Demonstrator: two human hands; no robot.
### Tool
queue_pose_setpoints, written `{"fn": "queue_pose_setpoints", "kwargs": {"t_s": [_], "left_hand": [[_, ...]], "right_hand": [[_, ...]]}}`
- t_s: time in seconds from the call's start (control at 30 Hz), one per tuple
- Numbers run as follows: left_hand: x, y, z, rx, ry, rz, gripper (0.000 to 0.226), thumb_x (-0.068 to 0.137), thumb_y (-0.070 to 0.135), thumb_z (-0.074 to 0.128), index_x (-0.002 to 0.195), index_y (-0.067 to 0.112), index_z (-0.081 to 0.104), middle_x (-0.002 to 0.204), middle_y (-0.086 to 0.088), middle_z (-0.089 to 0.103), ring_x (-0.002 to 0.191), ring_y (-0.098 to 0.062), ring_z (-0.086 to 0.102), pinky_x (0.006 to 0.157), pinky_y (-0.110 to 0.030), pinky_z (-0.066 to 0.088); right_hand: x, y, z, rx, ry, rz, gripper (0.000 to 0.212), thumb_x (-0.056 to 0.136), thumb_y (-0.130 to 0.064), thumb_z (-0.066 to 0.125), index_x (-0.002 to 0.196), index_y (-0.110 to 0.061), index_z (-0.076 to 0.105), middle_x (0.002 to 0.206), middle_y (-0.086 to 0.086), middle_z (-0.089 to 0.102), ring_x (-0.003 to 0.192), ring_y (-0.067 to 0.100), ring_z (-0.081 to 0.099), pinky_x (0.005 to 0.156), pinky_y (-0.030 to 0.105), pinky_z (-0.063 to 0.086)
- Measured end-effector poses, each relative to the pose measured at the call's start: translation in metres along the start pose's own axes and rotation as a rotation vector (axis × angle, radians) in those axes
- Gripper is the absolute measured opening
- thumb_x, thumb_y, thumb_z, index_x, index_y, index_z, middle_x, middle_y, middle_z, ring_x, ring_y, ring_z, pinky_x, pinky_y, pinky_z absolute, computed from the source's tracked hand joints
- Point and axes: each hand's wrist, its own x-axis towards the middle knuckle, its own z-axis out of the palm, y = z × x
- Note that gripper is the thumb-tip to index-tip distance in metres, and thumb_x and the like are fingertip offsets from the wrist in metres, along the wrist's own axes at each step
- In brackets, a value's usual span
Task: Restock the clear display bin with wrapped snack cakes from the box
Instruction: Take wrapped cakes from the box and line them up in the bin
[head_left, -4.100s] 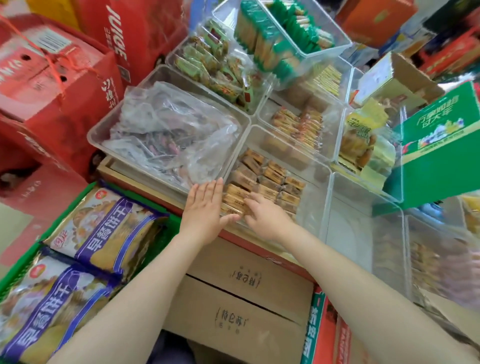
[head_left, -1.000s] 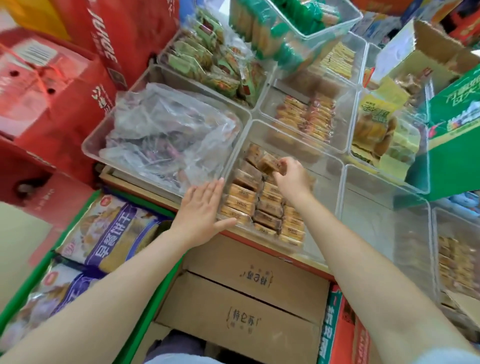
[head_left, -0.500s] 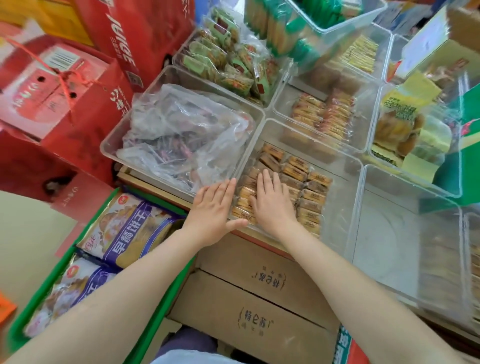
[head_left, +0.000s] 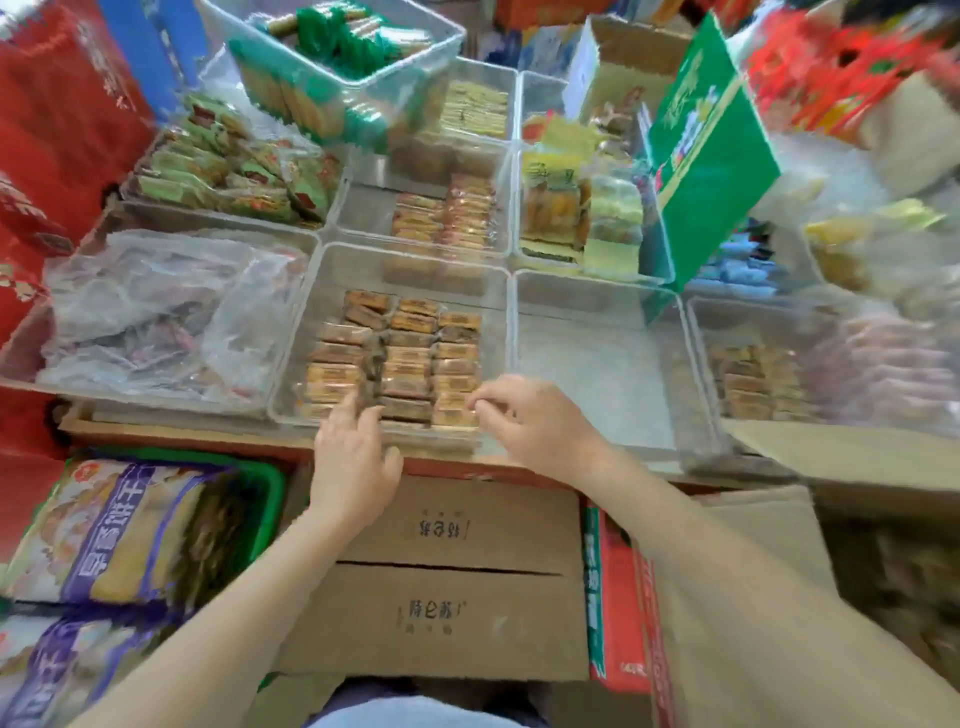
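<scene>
Cakes (head_left: 400, 358) sit in rows in the bin (head_left: 498, 291). Left hand (head_left: 353, 457) rests flat on the near row; right hand (head_left: 530, 421), fingers loosely curled, holds nothing. They're probably light, squishy, slick-wrapped, so pinch the sides gently.

Head view — downward, close overhead

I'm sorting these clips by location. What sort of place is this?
Most likely a small snack shop or its stockroom. A grid of clear plastic display bins holds rows of small wrapped brown snack cakes, with sealed brown cardboard cartons and red printed boxes stacked around them.
</scene>
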Motion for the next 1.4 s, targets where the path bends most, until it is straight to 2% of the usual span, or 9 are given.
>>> {"fn": "queue_pose_setpoints", "kwargs": {"t_s": [0.2,0.3,0.43,0.57,0.8,0.93,1.13,1.23,1.4], "left_hand": [[-0.075,0.184,0.064,-0.498,-0.354,0.251,0.025,0.094,0.031,0.064,0.119,0.031,0.063,0.128,-0.003,0.057,0.118,-0.02,0.056,0.108,-0.039,0.043],[-0.117,0.264,0.09,-0.631,-0.447,0.327,0.051,0.091,0.043,0.07,0.137,0.035,0.048,0.138,0.007,0.048,0.129,-0.016,0.049,0.111,-0.039,0.041],[-0.168,0.329,0.128,-0.7,-0.53,0.292,0.104,0.086,0.054,0.07,0.16,0.042,-0.002,0.167,0.023,0.001,0.155,-0.008,0.005,0.125,-0.044,0.016],[-0.169,0.325,0.16,-0.833,-0.554,0.267,0.104,0.072,0.031,0.062,0.159,0.046,0.006,0.166,0.013,0.018,0.153,-0.016,0.018,0.123,-0.056,0.023],[-0.169,0.328,0.156,-0.859,-0.549,0.208,0.111,0.066,0.027,0.061,0.162,0.036,0.005,0.161,0.028,0.017,0.148,0.006,0.018,0.124,-0.034,0.018],[-0.168,0.323,0.164,-0.873,-0.555,0.212,0.113,0.063,0.037,0.061,0.161,0.041,0.006,0.166,0.017,0.017,0.153,-0.01,0.017,0.125,-0.051,0.019],[-0.164,0.319,0.164,-0.883,-0.588,0.236,0.105,0.069,0.038,0.066,0.156,0.054,0.01,0.164,0.015,0.024,0.151,-0.018,0.025,0.12,-0.058,0.028],[-0.166,0.325,0.155,-0.8,-0.539,0.202,0.096,0.076,0.047,0.071,0.157,0.048,0.019,0.156,0.014,0.039,0.142,-0.014,0.04,0.113,-0.048,0.042],[-0.16,0.329,0.116,-0.973,-0.232,0.195,0.034,0.093,0.039,0.071,0.125,0.036,0.061,0.109,0.008,0.072,0.1,-0.013,0.068,0.087,-0.036,0.058]], "right_hand": [[-0.158,0.084,-0.104,0.024,0.548,0.184,0.017,0.096,-0.01,0.057,0.092,-0.01,0.074,0.073,-0.016,0.057,0.067,0.0,0.052,0.064,0.007,0.034],[-0.23,0.134,-0.128,0.01,0.608,0.344,0.018,0.098,-0.014,0.056,0.091,-0.012,0.073,0.072,-0.013,0.059,0.069,0.008,0.052,0.064,0.016,0.039],[-0.29,0.206,-0.129,0.018,0.331,0.561,0.023,0.102,-0.026,0.047,0.099,-0.021,0.07,0.092,-0.012,0.066,0.087,0.006,0.06,0.069,0.02,0.045],[-0.309,0.272,-0.105,0.001,-0.041,0.628,0.025,0.103,-0.029,0.047,0.082,-0.03,0.061,0.1,-0.001,0.067,0.095,0.02,0.064,0.078,0.035,0.053],[-0.289,0.3,-0.031,0.015,-0.519,0.604,0.019,0.1,-0.033,0.054,0.11,-0.02,0.065,0.117,0.005,0.066,0.104,0.026,0.063,0.088,0.037,0.054],[-0.288,0.297,0.012,0.017,-0.691,0.597,0.034,0.104,-0.021,0.05,0.135,-0.01,0.056,0.133,0.012,0.059,0.118,0.029,0.059,0.098,0.034,0.05],[-0.283,0.302,-0.037,0.275,-0.459,0.667,0.055,0.092,-0.022,0.067,0.142,-0.029,0.046,0.132,0.001,0.057,0.104,0.021,0.064,0.068,0.032,0.061],[-0.287,0.275,-0.109,0.573,-0.178,0.613,0.068,0.089,-0.027,0.073,0.147,-0.033,0.039,0.133,0.0,0.06,0.107,0.019,0.067,0.084,0.037,0.061],[-0.292,0.212,-0.168,0.86,0.127,0.389,0.034,0.096,-0.018,0.066,0.129,-0.016,0.055,0.111,0.003,0.074,0.106,0.022,0.07,0.095,0.045,0.056]]}}
